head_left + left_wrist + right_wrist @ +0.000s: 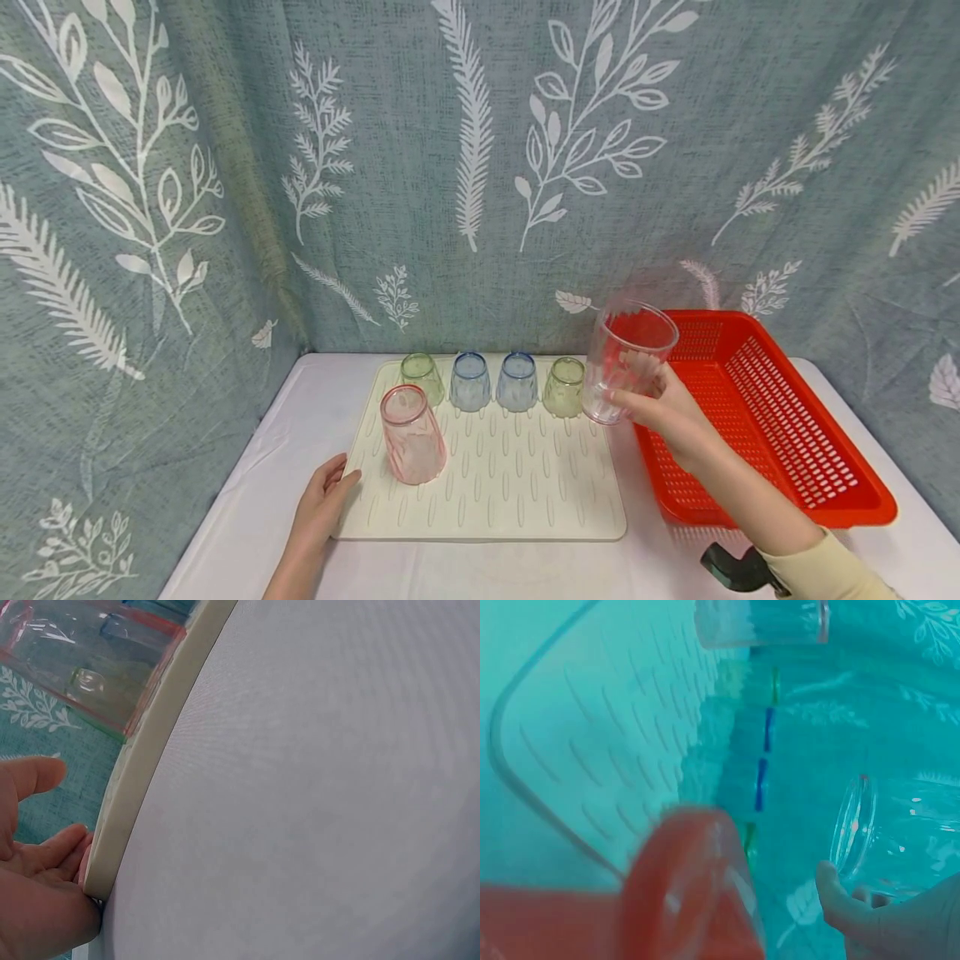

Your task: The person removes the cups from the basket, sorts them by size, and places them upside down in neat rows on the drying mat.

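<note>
My right hand (671, 412) grips a large clear tumbler (609, 367) low on its side, above the back right corner of a cream ribbed drying mat (517, 492). The tumbler leans a little to the right, and part of it is blurred. In the right wrist view its rounded end lies by my thumb. A tall pink-tinted tumbler (416, 446) stands on the mat's left part. My left hand (322, 500) is at the mat's left edge, fingers loosely bent. In the left wrist view its fingertips (71, 840) touch the mat's edge, partly hidden by it.
Along the mat's back edge stand two blue glasses (470, 387) between two green glasses (564, 392). A red perforated basket (847, 475) sits right of the mat, beneath my right forearm. Patterned curtains (420, 167) close off the back and sides of the white table (255, 475).
</note>
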